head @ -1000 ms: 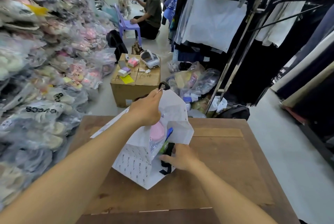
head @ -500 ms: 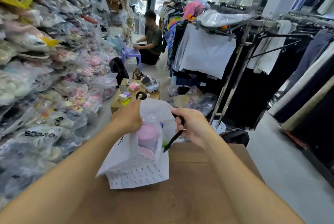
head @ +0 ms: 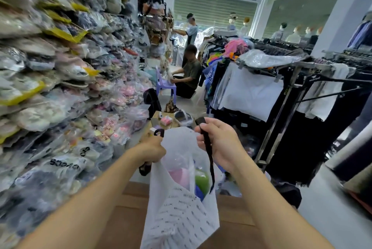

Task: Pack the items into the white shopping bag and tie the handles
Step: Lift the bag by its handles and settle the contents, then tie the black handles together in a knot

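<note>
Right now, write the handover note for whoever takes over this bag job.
Left hand: shut on the left black handle.
Right hand: shut on the right black handle.
White shopping bag: held open above the wooden table, with pink, green and blue items inside.
Done: items packed.
Left: bring the handles together and tie them.

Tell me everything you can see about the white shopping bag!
The white shopping bag looks like thin, soft material printed with small dark lettering. It has two black strap handles. The left hand grips one handle; the right hand pinches the other handle, holding the bag upright with its mouth open over the wooden table. Inside show a pink item and a green item. The handles are not yet tied.
</note>
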### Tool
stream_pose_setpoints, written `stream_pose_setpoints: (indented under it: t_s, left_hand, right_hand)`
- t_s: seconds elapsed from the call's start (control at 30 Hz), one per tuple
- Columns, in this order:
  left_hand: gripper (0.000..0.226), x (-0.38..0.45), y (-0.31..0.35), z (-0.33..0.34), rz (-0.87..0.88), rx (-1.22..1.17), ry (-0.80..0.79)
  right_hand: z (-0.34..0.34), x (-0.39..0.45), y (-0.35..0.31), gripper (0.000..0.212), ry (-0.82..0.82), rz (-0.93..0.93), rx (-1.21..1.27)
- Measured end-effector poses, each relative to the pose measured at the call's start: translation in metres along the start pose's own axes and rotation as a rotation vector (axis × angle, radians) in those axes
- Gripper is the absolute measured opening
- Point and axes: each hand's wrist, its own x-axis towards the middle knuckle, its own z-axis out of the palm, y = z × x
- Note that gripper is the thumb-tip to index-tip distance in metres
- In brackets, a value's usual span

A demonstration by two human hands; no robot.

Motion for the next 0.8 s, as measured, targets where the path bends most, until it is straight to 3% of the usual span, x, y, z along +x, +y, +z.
stream_pose_setpoints:
  t_s: [0.1,0.27,0.43,0.5,0.57,0.67,0.8]
  left_hand:
    - [0.053,-0.001,-0.007,0.012,-0.052,0.06,-0.111]
    - [0.065,-0.004,0.0,0.005,-0.019,0.101,-0.129]
    - [0.092,-0.024,0.022,-0.039,0.055,0.627,-0.216]
    - [0.078,-0.031,0.031,-0.056,0.134,0.736,-0.12]
    - [0.059,-0.034,0.042,-0.069,0.331,0.769,0.094]
    - [0.05,-0.036,0.058,-0.074,0.564,0.721,0.293]
    - [0.046,-0.037,0.071,-0.062,0.825,0.575,0.46]
  right_hand:
    - [-0.002,0.001,0.017,0.013,-0.016,0.068,-0.141]
    - [0.0,0.008,0.002,0.015,-0.068,-0.002,-0.049]
    - [-0.005,0.018,-0.015,0.029,-0.042,-0.064,-0.06]
    - [-0.007,0.02,-0.017,0.034,-0.032,-0.078,-0.092]
    - [-0.005,0.02,-0.015,0.035,-0.049,-0.097,-0.164]
    - [0.003,0.021,-0.01,0.045,-0.168,-0.139,-0.348]
    - [0.015,0.025,0.008,0.078,-0.34,-0.077,-0.646]
